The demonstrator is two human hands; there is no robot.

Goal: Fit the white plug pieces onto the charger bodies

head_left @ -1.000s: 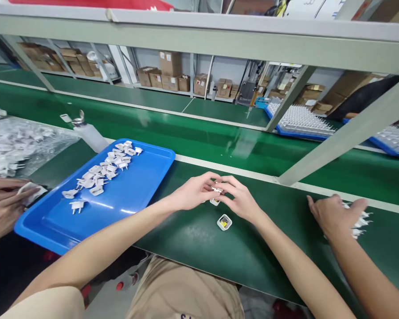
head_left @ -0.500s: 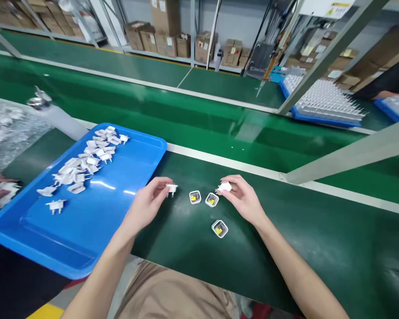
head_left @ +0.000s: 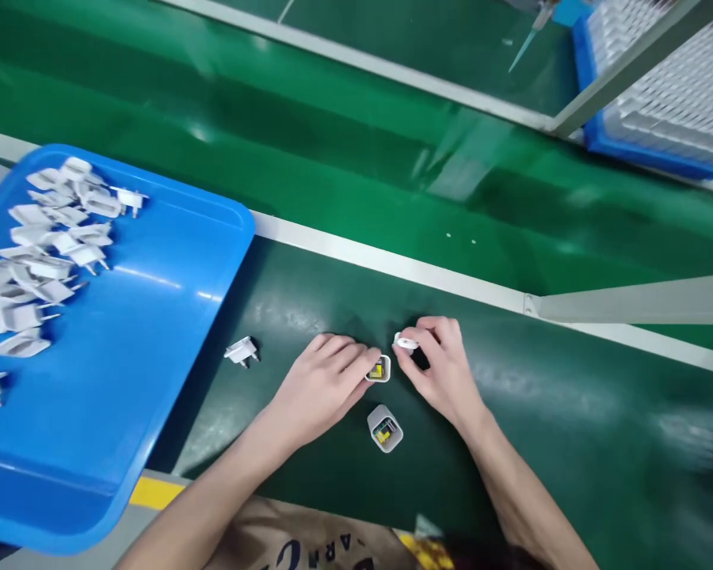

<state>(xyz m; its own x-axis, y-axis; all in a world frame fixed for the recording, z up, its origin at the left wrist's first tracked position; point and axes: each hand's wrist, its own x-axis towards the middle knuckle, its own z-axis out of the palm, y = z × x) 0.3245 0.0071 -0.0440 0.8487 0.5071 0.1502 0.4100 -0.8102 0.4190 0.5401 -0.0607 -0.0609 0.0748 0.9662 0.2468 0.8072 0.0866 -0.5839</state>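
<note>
My left hand (head_left: pixel 326 384) is closed around an open white charger housing (head_left: pixel 386 378), with yellow and dark parts showing inside it. Just to its right, my right hand (head_left: pixel 443 368) pinches a white plug cover (head_left: pixel 405 342) between thumb and fingers. A second open housing (head_left: pixel 385 429) stands on the green table (head_left: pixel 451 491) below the hands. To the left of my left hand, a loose plug cover (head_left: pixel 242 351) with two pins lies on the table. My left hand may hide another housing.
A blue tray (head_left: pixel 172 332) at the left holds a pile of white plug covers (head_left: pixel 41 253). A white rail (head_left: pixel 380 265) runs behind the hands, joined by a slanting metal post (head_left: pixel 647 305). Another blue tray (head_left: pixel 594 134) with rows of white pieces sits at far right.
My left hand has let go of its plug cover, now on the table, and taken hold of a housing. My right hand keeps its cover. The view has tipped downward.
</note>
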